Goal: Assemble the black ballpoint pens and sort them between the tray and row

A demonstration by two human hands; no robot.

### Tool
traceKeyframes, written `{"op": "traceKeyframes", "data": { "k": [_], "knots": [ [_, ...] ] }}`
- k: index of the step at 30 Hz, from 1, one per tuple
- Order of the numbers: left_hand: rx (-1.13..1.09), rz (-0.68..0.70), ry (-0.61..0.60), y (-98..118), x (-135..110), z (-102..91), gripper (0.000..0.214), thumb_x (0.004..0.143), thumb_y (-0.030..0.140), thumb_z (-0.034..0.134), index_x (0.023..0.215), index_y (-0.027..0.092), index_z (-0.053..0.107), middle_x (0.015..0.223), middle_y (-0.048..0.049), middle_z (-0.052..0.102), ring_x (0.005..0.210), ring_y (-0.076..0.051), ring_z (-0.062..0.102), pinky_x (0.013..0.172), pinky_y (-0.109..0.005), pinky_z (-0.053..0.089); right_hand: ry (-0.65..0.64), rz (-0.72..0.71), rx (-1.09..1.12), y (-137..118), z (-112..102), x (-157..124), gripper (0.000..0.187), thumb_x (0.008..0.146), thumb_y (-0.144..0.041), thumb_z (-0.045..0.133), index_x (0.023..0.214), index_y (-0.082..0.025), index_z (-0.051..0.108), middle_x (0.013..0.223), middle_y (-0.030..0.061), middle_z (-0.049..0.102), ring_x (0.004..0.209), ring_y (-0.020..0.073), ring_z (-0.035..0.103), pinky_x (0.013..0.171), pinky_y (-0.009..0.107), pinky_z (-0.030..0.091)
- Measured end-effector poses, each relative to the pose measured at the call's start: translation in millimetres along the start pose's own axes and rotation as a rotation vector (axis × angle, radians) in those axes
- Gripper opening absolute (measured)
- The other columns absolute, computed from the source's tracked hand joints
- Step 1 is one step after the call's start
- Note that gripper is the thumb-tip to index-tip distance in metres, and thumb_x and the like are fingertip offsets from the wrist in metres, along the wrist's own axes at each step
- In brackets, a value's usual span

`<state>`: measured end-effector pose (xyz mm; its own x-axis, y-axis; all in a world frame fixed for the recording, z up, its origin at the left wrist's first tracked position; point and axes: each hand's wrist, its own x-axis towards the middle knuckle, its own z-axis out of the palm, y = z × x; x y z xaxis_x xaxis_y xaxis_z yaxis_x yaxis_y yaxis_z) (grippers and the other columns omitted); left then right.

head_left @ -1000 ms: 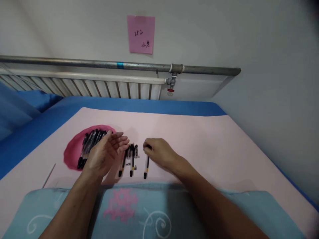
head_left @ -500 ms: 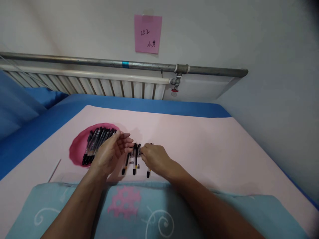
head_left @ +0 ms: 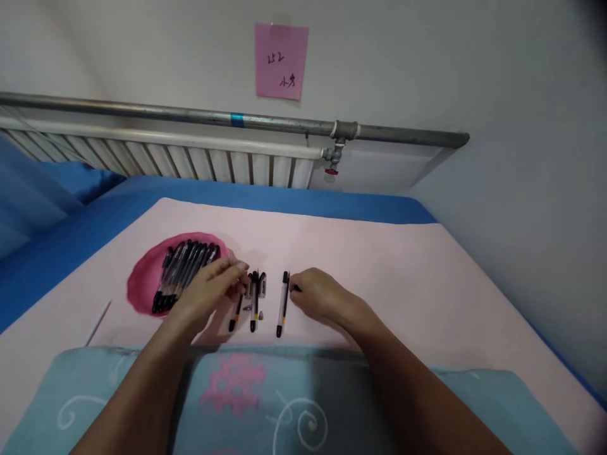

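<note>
My right hand (head_left: 320, 296) is closed, its fingertips pinching a small dark pen cap (head_left: 295, 288), mostly hidden. Just left of it lies a disassembled pen (head_left: 282, 304), its clear barrel beside a black-and-yellow refill. My left hand (head_left: 211, 287) has curled fingers at the top of another refill (head_left: 236, 314); whatever they hold is hidden. Between the hands, a second barrel and refill (head_left: 255, 306) lie side by side. A clear-and-black pen cap (head_left: 262, 285) rests to their right, and small metal tips (head_left: 260, 315) lie close by.
A pink scalloped bowl (head_left: 137, 284) with several black-capped pens (head_left: 183, 272) stands left of my left hand. A white stick (head_left: 98, 323) lies farther left on the pink tabletop (head_left: 379, 278). A blue patterned cushion (head_left: 294, 398) lies along the near edge, under my forearms.
My right hand has moved right, from the middle caps to beside the right-hand pen. My left hand has turned over, its previously spread fingers now curled by the left refill.
</note>
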<state>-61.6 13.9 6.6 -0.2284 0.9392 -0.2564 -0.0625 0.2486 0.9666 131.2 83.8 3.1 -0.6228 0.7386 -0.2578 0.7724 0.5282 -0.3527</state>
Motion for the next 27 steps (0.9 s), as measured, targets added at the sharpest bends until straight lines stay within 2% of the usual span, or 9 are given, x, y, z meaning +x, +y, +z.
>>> {"op": "traceKeyframes", "data": {
  "k": [3, 6, 10, 15, 20, 24, 27],
  "knots": [
    [0.411, 0.076, -0.064, -6.1, -1.6, 0.8, 0.016, 0.071, 0.033, 0.056, 0.068, 0.018, 0.054, 0.054, 0.0042, 0.052, 0.048, -0.010, 0.047, 0.048, -0.023, 0.034, -0.020, -0.039, 0.062, -5.0, 5.8, 0.8, 0.020, 0.076, -0.018, 0.048, 0.079, -0.017, 0.067, 0.080, 0.0058, 0.066, 0.066, 0.0133, 0.057, 0.054, 0.020, 0.033],
    [0.764, 0.119, -0.103, -10.8, -1.7, 1.1, 0.011, 0.070, 0.029, 0.053, 0.072, 0.019, 0.056, 0.062, 0.0016, 0.059, 0.057, -0.014, 0.053, 0.053, -0.025, 0.034, -0.024, -0.062, 0.114, -9.0, 9.1, 1.0, 0.022, 0.076, -0.019, 0.046, 0.080, -0.017, 0.068, 0.081, 0.0057, 0.067, 0.067, 0.0129, 0.057, 0.054, 0.020, 0.034],
    [1.004, 0.117, -0.165, -10.6, -3.3, 1.8, 0.012, 0.070, 0.028, 0.049, 0.075, 0.020, 0.057, 0.063, 0.0002, 0.061, 0.057, -0.014, 0.053, 0.052, -0.026, 0.030, -0.042, -0.075, 0.169, -10.5, 8.7, -0.9, 0.021, 0.075, -0.019, 0.048, 0.081, -0.018, 0.068, 0.078, 0.0039, 0.067, 0.063, 0.0120, 0.056, 0.052, 0.020, 0.033],
    [1.071, 0.101, -0.226, -7.1, -7.9, 4.4, 0.012, 0.069, 0.030, 0.051, 0.070, 0.019, 0.056, 0.059, -0.0006, 0.059, 0.053, -0.014, 0.049, 0.049, -0.026, 0.025, -0.066, -0.109, 0.269, -13.3, 9.7, -1.1, 0.018, 0.073, -0.017, 0.051, 0.078, -0.018, 0.068, 0.073, 0.0028, 0.066, 0.061, 0.0116, 0.054, 0.052, 0.020, 0.032],
    [0.980, 0.144, -0.226, -5.3, -8.8, 9.1, 0.008, 0.069, 0.026, 0.051, 0.070, 0.019, 0.056, 0.061, -0.0014, 0.060, 0.054, -0.015, 0.050, 0.050, -0.025, 0.027, -0.056, -0.132, 0.325, -14.0, 18.3, 2.3, 0.018, 0.076, -0.022, 0.051, 0.081, -0.017, 0.068, 0.073, 0.0019, 0.065, 0.061, 0.0112, 0.053, 0.053, 0.020, 0.032],
    [0.921, 0.152, -0.294, -1.7, -10.3, 13.5, 0.006, 0.065, 0.022, 0.054, 0.070, 0.019, 0.058, 0.068, -0.0032, 0.062, 0.060, -0.016, 0.053, 0.053, -0.025, 0.031, -0.059, -0.158, 0.343, -11.6, 21.5, 4.3, 0.020, 0.076, -0.018, 0.049, 0.080, -0.017, 0.068, 0.070, 0.0003, 0.064, 0.060, 0.0101, 0.051, 0.052, 0.019, 0.030],
    [0.907, 0.154, -0.245, -1.3, -10.4, 13.3, 0.006, 0.065, 0.024, 0.054, 0.067, 0.020, 0.058, 0.065, -0.0033, 0.060, 0.061, -0.017, 0.053, 0.056, -0.025, 0.033, -0.051, -0.145, 0.328, -11.5, 21.0, 4.4, 0.017, 0.074, -0.019, 0.050, 0.075, -0.017, 0.067, 0.065, -0.0010, 0.061, 0.057, 0.0090, 0.048, 0.050, 0.019, 0.029]
  ]
}}
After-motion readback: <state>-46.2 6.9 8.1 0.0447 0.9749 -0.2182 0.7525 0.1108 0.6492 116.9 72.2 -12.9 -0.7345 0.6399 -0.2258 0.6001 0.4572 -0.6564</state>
